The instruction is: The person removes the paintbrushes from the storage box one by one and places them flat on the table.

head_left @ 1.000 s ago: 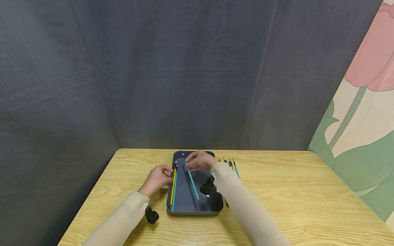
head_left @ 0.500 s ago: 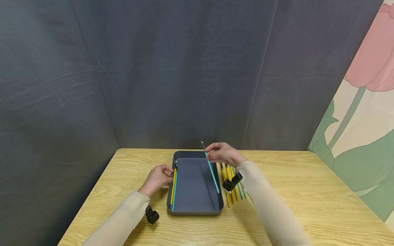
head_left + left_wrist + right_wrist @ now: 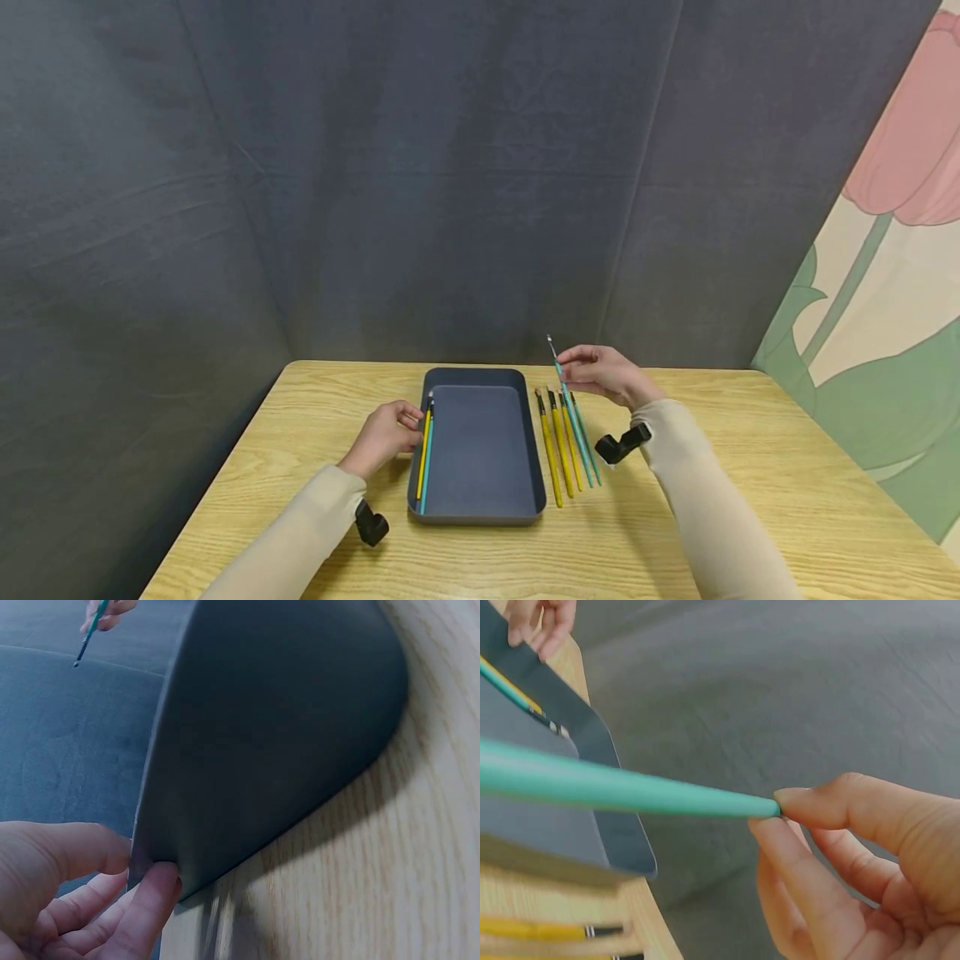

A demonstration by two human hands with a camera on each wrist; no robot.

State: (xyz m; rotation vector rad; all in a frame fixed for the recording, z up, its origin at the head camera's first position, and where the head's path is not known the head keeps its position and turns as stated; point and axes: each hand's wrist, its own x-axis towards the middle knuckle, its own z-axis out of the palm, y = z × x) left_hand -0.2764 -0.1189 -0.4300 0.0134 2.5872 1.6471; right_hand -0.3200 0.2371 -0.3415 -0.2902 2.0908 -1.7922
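My left hand (image 3: 386, 437) pinches the left wall of a dark grey tray (image 3: 483, 450), thumb inside and fingers outside, as the left wrist view shows. A yellow paintbrush (image 3: 423, 458) and a teal paintbrush (image 3: 427, 475) lie side by side along the tray's left inner edge. Right of the tray, my right hand (image 3: 606, 375) is raised, holding another teal paintbrush (image 3: 630, 784) between thumb and fingertips near its metal ferrule. That brush tilts, bristle end up, and its handle overlaps the row of brushes on the table in the head view.
Several yellow paintbrushes (image 3: 551, 454) and teal-handled ones (image 3: 592, 462) lie in a row on the wooden table (image 3: 712, 467), just right of the tray. A dark grey curtain (image 3: 465, 183) hangs behind, and a tulip mural (image 3: 892, 300) covers the right wall.
My right hand has carried the teal paintbrush from over the tray's middle rightward to above the row on the table. My left hand and the two brushes in the tray stay put.
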